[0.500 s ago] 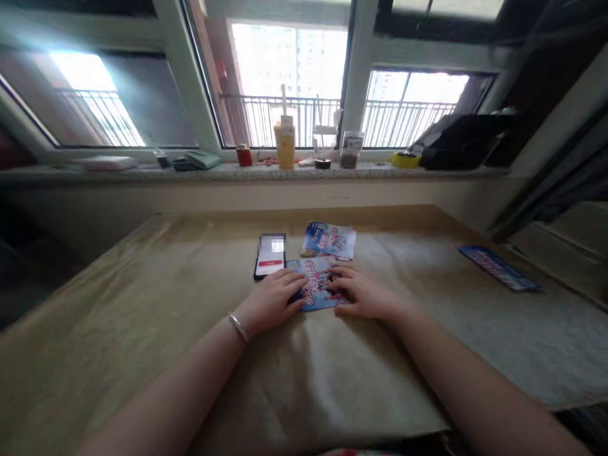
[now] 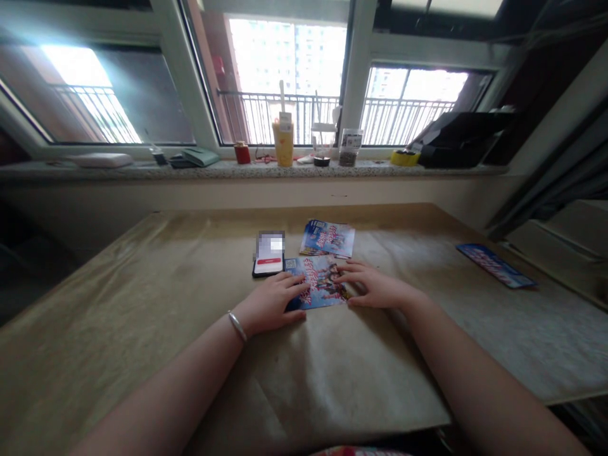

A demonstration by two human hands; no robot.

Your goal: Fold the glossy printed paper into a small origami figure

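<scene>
A blue printed leaflet (image 2: 325,285) with red and white lettering lies flat on the table in front of me. My left hand (image 2: 275,301), with a silver bangle at the wrist, rests on its left side, fingers stretched out. On the opposite edge, the fingertips of my right hand (image 2: 377,286) touch the leaflet with the fingers spread. Just beyond my left fingers is a phone (image 2: 269,258), its lit screen partly blurred out. A small stack of similar leaflets (image 2: 327,238) sits right behind the one under my hands.
Another blue leaflet (image 2: 496,266) lies toward the table's right side. Brown covering spreads over the table (image 2: 190,253). Along the windowsill (image 2: 213,170) stand a yellow drink cup (image 2: 284,144), a red can (image 2: 242,152), clear cups, yellow tape (image 2: 403,158) and a black bag (image 2: 460,140).
My right hand has slid a little to the right, uncovering more of the leaflet's picture. The left hand stays nearly in place. The view has shifted slightly.
</scene>
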